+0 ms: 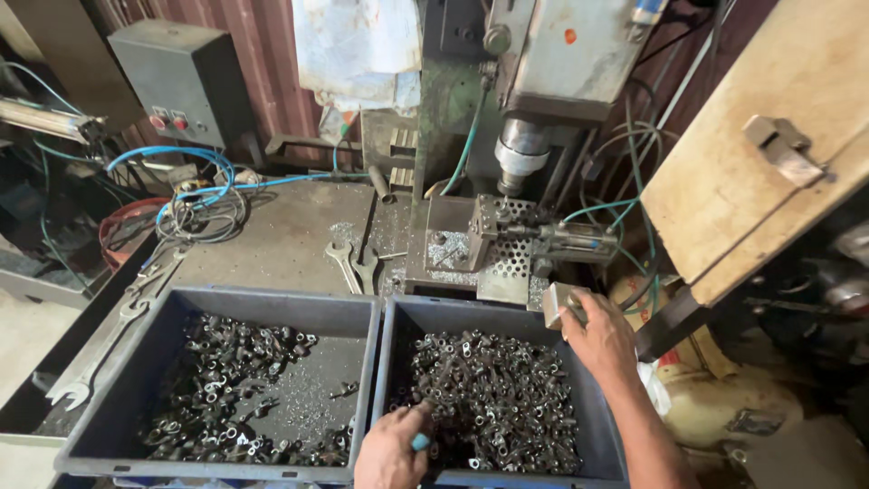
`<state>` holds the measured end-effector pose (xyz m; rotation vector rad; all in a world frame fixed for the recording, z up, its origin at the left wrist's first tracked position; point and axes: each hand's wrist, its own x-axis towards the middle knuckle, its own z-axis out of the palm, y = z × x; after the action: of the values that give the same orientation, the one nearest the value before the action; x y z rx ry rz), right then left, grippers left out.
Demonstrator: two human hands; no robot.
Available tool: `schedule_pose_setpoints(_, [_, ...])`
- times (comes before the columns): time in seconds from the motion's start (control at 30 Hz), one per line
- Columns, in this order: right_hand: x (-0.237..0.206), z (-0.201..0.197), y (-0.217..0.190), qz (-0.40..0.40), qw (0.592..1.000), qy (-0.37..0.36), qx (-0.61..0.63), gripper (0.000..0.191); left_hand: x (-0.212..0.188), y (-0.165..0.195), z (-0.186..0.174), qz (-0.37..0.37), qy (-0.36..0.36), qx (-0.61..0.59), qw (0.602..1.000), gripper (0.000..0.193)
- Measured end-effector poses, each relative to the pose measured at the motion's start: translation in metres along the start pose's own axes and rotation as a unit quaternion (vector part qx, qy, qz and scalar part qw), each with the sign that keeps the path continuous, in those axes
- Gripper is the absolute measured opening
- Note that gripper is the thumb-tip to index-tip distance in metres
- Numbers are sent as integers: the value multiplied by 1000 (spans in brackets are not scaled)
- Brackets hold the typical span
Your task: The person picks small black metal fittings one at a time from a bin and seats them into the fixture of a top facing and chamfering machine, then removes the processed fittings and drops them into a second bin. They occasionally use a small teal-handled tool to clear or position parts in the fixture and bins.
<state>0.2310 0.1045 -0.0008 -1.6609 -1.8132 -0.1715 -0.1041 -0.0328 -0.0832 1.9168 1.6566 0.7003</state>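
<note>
Two dark plastic bins stand side by side on a metal bench. The right bin [395, 337] is heaped with small metal parts [493, 394]. My left hand [391, 453] reaches into its near left corner, fingers curled on something small with a light blue tip [420, 442]. My right hand [599, 333] rests on the bin's far right corner and grips a small grey metal block [554, 303]. The left bin [272, 303] holds a thinner layer of similar parts [226, 380].
A drill press [525, 136] with a clamped fixture [493, 231] stands behind the bins. Spanners [355, 264] lie on the bench, more [100, 353] at the left edge. A grey control box [181, 81], blue hoses [195, 172] and a wooden panel [769, 136] surround the area.
</note>
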Motion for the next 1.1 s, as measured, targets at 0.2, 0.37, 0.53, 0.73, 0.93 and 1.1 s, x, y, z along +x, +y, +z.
schedule_pose_setpoints(0.2, [-104, -9, 16, 48, 996, 11, 77, 69, 14, -22, -35, -132, 266, -234, 926, 27])
schedule_pose_setpoints(0.37, [-177, 9, 57, 101, 987, 46, 112, 66, 55, -57, -64, -146, 210, -34, 966, 32])
schedule_pose_setpoints(0.53, [-185, 25, 74, 83, 986, 90, 116, 52, 93, -84, -44, -106, 84, 102, 986, 35])
schedule_pose_setpoints(0.73, [-174, 16, 71, 109, 983, 67, 135, 42, 119, -115, -10, -137, -54, 232, 962, 23])
schedule_pose_setpoints(0.93, [-163, 10, 74, 117, 983, 46, 131, 37, 129, -135, 15, -155, -126, 327, 924, 25])
schedule_pose_setpoints(1.1, [-166, 8, 81, 101, 985, 42, 135, 37, 126, -147, 27, -84, -98, 410, 903, 20])
